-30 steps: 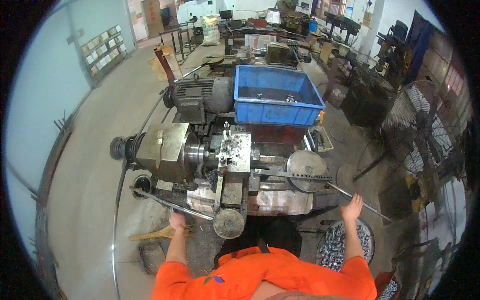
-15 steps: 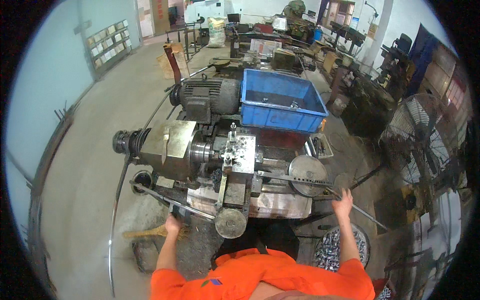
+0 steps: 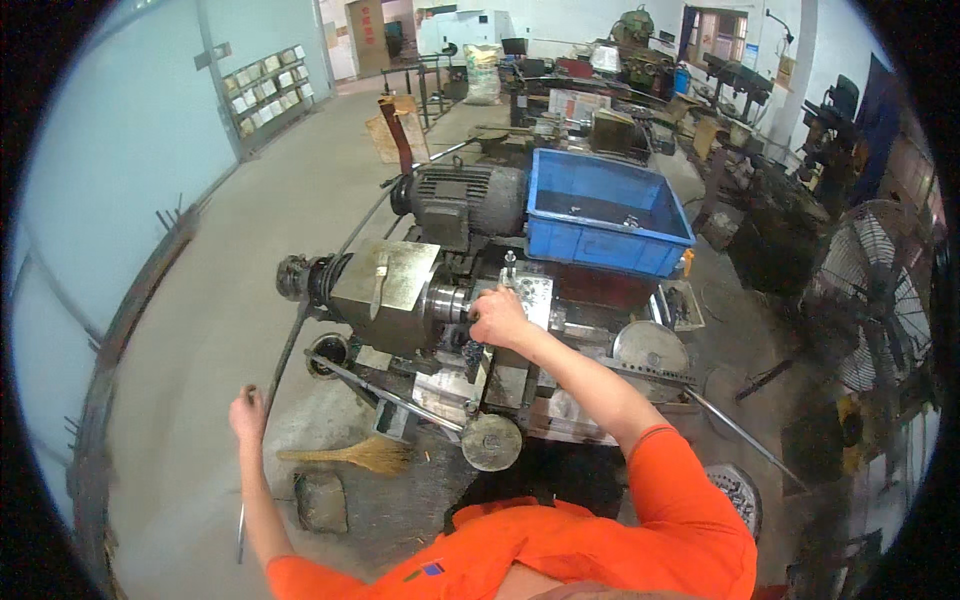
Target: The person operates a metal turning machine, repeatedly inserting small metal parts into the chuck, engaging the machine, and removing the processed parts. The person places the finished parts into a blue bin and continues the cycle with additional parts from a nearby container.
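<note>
A small metal lathe stands before me, with its headstock (image 3: 375,300) on the left. My right hand (image 3: 498,318) reaches across to the spindle nose (image 3: 450,304), right beside the tool post (image 3: 537,292). Its fingers are closed at the spindle end, and whatever is in them is hidden. Out at the left, my left hand (image 3: 247,412) is closed around a long metal lever (image 3: 283,365) that slopes down from the headstock's outer end. A brush (image 3: 379,285) lies on top of the headstock.
Behind the lathe are an electric motor (image 3: 470,200) and a blue bin (image 3: 605,240) with a few small parts. A round handwheel (image 3: 492,443) juts toward me. A straw broom (image 3: 365,455) lies on the floor. At right stand a tub of metal parts (image 3: 738,490) and a fan (image 3: 870,295).
My right hand has left the rod at the right and moved to the spindle. My left hand has gone from the bar near the handwheel out to the long lever. The view has shifted left.
</note>
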A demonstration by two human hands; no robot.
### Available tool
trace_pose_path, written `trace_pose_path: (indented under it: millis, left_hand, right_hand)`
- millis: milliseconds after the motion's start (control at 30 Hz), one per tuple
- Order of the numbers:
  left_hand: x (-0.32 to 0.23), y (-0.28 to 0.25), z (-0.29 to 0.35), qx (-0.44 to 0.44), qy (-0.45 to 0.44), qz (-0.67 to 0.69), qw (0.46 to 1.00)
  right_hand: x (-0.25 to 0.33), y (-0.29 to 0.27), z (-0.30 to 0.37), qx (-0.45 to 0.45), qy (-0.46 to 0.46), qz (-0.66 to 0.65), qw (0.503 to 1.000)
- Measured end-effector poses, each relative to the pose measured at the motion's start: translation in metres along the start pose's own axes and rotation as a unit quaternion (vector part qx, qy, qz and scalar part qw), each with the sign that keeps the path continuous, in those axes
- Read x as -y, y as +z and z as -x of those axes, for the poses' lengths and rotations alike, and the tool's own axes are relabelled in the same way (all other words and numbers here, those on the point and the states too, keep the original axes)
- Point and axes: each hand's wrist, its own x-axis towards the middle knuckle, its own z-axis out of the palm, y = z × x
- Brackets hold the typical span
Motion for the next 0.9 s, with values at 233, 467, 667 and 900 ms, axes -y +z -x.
trace_pose_path:
  millis: [233,467,667,900]
  left_hand:
    - [0.052,0.02,0.064,0.06,-0.173,-0.095,0.979]
    - [-0.056,0.006,0.125,0.078,-0.178,-0.139,0.971]
    - [-0.027,0.003,0.12,0.149,-0.113,-0.073,0.98]
    - [-0.015,0.032,0.063,0.252,-0.129,0.173,0.943]
  right_hand:
    - [0.018,0.014,-0.022,0.089,0.038,0.047,0.994]
    - [0.011,0.021,-0.027,0.096,0.036,0.081,0.991]
    - [-0.005,-0.011,-0.018,0.027,0.001,0.134,0.991]
    - [-0.115,-0.12,-0.024,-0.14,0.11,0.183,0.967]
